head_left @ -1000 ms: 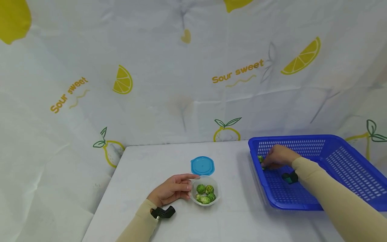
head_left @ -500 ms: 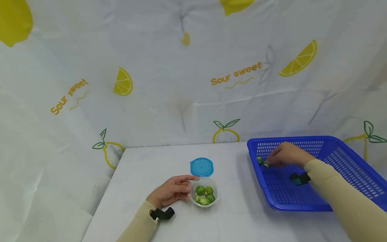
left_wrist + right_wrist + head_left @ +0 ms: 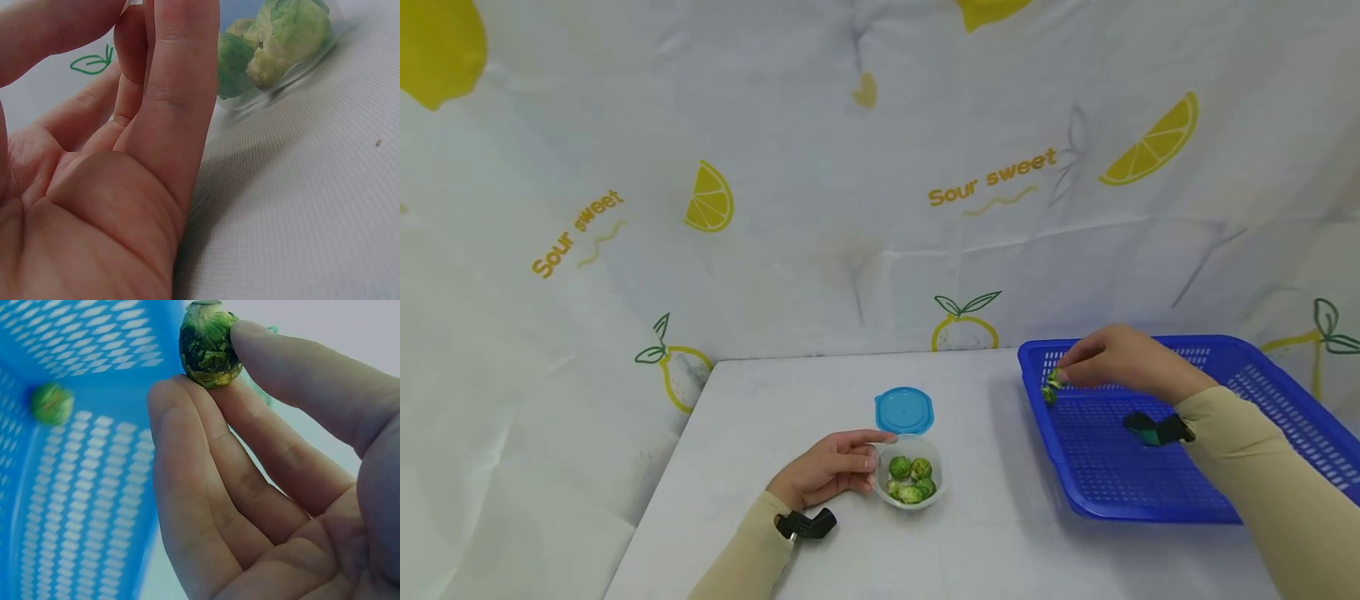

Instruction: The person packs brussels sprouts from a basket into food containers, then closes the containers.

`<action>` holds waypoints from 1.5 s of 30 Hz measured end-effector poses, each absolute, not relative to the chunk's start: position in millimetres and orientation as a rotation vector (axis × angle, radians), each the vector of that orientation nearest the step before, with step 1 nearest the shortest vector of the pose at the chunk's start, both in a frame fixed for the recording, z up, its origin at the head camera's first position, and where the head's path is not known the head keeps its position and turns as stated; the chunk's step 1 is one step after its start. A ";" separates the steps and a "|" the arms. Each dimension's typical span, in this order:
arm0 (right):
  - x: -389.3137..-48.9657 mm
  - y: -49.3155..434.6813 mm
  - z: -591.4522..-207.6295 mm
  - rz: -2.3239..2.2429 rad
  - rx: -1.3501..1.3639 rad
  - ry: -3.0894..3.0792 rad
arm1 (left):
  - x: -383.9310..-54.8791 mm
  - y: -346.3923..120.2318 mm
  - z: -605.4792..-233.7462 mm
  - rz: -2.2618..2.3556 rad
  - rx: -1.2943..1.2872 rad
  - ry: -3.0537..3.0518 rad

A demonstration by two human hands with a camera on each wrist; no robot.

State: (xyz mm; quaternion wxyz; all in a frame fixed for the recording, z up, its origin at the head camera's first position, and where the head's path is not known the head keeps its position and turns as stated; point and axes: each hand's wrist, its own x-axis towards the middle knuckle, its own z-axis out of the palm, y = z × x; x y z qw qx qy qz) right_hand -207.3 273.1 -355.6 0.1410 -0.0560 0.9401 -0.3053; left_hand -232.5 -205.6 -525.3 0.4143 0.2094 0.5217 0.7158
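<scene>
Mostly done, by the look of it: several sprouts point(image 3: 899, 467) in the bowl point(image 3: 943, 479), lower middle of frame; lid point(image 3: 905, 412) off, just above
Pinching one held sprout point(image 3: 1057, 377) between thumb and fingertips of right hand point(image 3: 1112, 364), far right; one more sprout point(image 3: 1049, 396) below, inside the basket point(image 3: 1120, 475); touching bowl's left edge with left hand point(image 3: 827, 468), fingers loosely spread; seemingly left: those two

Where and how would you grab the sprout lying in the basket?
Probably pinch the sprout by its rounded near and far sides, coming from above and the open right in the head view: it's small and roundish, and sits close to the blue basket's left wall, which crowds that side.
</scene>
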 end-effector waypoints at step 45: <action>-188.7 48.7 -423.2 -1.162 -0.537 2.567 | -237.9 -208.8 -527.1 1.794 0.545 1.291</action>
